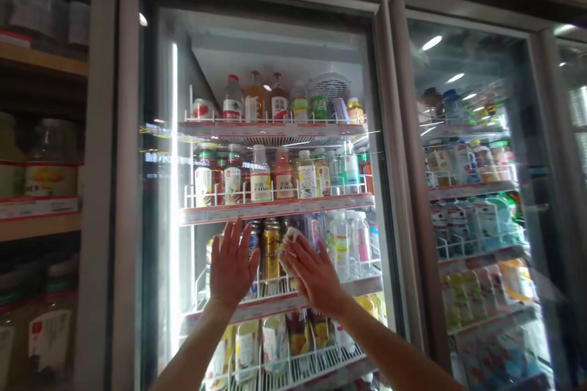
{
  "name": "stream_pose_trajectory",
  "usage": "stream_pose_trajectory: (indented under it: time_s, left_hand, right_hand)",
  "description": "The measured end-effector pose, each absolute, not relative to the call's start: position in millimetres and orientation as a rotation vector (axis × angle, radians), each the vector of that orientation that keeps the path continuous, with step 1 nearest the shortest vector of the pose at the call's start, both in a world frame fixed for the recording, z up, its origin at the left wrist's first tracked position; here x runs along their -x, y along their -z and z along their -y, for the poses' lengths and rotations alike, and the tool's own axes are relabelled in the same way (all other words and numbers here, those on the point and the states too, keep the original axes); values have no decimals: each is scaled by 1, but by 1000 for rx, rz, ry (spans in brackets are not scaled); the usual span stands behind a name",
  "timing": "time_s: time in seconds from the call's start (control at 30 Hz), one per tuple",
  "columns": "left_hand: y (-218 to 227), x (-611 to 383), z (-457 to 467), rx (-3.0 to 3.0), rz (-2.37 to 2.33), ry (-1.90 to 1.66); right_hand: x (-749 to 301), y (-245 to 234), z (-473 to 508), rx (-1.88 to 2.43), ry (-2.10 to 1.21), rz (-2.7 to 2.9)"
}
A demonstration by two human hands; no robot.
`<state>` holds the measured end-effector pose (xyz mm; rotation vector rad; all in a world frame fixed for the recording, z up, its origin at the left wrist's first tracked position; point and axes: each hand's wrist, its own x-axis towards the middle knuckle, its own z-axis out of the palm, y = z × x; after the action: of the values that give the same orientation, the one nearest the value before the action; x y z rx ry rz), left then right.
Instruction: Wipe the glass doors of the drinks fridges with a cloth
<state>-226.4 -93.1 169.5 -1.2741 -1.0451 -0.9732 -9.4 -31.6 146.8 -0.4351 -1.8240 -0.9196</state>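
Both my hands are raised flat against the glass door [284, 61] of a lit drinks fridge. My left hand [233, 269] is open, fingers spread, its palm on the glass at the third shelf. My right hand [312, 274] lies beside it, fingers stretched, pressing a small pale cloth [288, 241] against the glass. Behind the glass stand rows of bottles [275, 101] and cans [271, 250] on white wire shelves.
The grey door frame [403, 195] runs upright just right of my hands. A second glass-door fridge [477, 195] full of drinks stands further right. On the left, wooden shelves [41, 220] carry jars and bottles.
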Motion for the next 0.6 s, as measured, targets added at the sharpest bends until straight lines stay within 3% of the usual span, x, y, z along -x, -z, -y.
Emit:
stream_pose_trajectory:
  time_s: [0.23,0.43,0.6]
  left_hand:
    - [-170,226,93,1254,1018,955]
    - [-167,228,92,1263,1015,975]
    - [-168,230,91,1282,1006,980]
  right_hand:
    - [-22,-178,-1,753,724,1258]
    - [17,-140,35,345,960,1921]
    - [-13,-180,19,647,835,1527]
